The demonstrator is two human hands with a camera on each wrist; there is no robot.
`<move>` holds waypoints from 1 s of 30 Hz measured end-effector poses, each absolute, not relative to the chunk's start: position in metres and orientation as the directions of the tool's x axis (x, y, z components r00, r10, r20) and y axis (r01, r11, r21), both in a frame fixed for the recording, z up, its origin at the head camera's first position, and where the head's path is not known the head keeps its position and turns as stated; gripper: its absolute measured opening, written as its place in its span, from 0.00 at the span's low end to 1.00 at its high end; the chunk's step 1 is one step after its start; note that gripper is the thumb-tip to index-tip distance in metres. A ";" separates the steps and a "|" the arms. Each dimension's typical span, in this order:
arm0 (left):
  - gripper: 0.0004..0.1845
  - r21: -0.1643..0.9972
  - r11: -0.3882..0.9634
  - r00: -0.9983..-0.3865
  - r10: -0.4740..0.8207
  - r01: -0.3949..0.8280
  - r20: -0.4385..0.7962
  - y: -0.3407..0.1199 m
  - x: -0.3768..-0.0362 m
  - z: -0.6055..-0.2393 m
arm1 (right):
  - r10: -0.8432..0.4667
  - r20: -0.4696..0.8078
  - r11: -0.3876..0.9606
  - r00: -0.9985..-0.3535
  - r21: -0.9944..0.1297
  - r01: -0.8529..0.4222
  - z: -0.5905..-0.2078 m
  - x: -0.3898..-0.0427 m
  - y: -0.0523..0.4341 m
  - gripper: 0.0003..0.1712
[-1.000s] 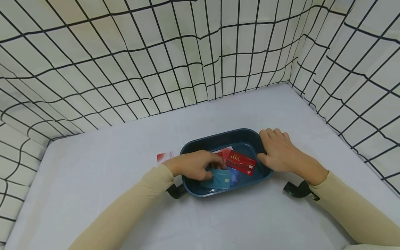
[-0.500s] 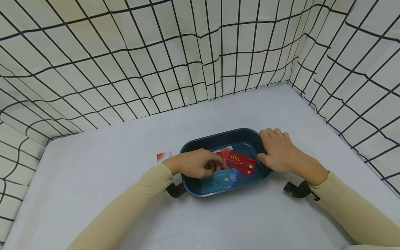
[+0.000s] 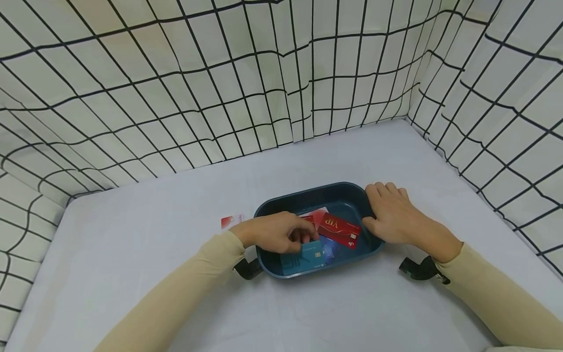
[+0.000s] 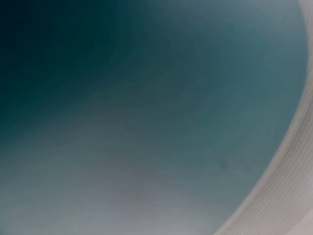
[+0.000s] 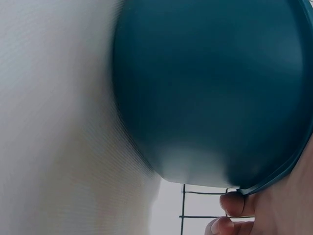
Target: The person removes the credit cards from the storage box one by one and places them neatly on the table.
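A dark teal oval tray (image 3: 308, 194) sits mid-table with several cards in it. My left hand (image 3: 281, 234) reaches into its left half and pinches a teal chip card (image 3: 308, 255), which leans against the near wall. A red VIP card (image 3: 338, 229) lies beside it over a blue card (image 3: 331, 249) and a white-and-red card (image 3: 315, 213). My right hand (image 3: 391, 215) grips the tray's right end, thumb inside the rim and fingers over the far corner. The left wrist view is a blur of teal tray wall (image 4: 146, 98). The right wrist view shows the tray's outer wall (image 5: 210, 88) and my fingertips (image 5: 234, 204).
A red-and-white card (image 3: 231, 221) lies on the white tablecloth (image 3: 132, 254) just left of the tray. Cream curtains with a black grid (image 3: 220, 88) close in the table at the back and both sides. Black wrist mounts (image 3: 420, 269) show by each sleeve.
My left hand has drawn the teal card a little left and tipped it up against the near wall. The right hand and the tray have stayed put.
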State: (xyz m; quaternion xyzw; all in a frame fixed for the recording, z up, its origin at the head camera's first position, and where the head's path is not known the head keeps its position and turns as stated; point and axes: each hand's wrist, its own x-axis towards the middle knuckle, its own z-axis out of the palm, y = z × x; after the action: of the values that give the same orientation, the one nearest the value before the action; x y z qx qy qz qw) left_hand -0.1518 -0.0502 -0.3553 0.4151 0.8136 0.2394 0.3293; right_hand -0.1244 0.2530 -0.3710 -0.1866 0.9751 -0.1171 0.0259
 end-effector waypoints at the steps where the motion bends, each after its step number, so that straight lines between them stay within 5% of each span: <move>1: 0.20 0.662 0.540 -0.439 0.834 0.520 -0.335 -0.050 -0.152 -0.355 | -0.370 -0.008 0.903 -0.929 -0.239 -0.358 -0.371 -0.124 0.253 0.18; 15: 0.21 0.697 0.497 -0.440 0.853 0.517 -0.282 -0.053 -0.151 -0.352 | -0.368 -0.003 0.904 -0.930 -0.232 -0.358 -0.371 -0.123 0.253 0.19; 30: 0.20 0.756 0.450 -0.547 0.824 0.475 -0.146 -0.060 -0.148 -0.352 | -0.366 -0.007 0.904 -0.931 -0.240 -0.354 -0.371 -0.121 0.251 0.15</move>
State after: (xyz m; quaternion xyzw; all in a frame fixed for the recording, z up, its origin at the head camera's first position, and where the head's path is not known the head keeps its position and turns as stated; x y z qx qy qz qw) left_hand -0.1479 -0.0603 -0.3521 0.4003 0.8115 0.3391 0.2574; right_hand -0.1211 0.2513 -0.3706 -0.1846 0.9754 -0.1179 0.0259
